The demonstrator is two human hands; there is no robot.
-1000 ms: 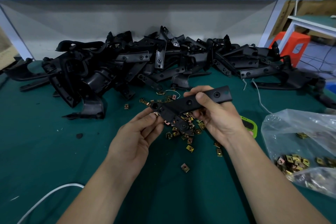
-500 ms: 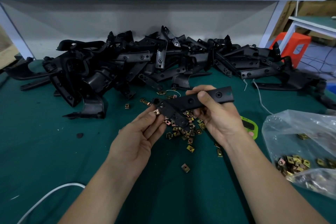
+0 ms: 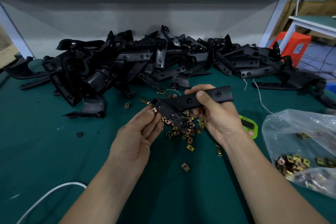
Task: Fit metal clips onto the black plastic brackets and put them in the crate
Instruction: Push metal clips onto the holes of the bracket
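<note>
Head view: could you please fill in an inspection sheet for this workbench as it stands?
Surface: green mat on the bench.
Job's things: held bracket; bracket pile behind it; loose clips under the hands; clip bag at the right; no crate seen.
Clutter: green gadget, partly hidden, near the clip bag.
Grippers: right hand grips the held bracket; left hand pinches a metal clip at its end.
Cables: white cable, near left corner.
Surroundings: orange stool, far right.
</note>
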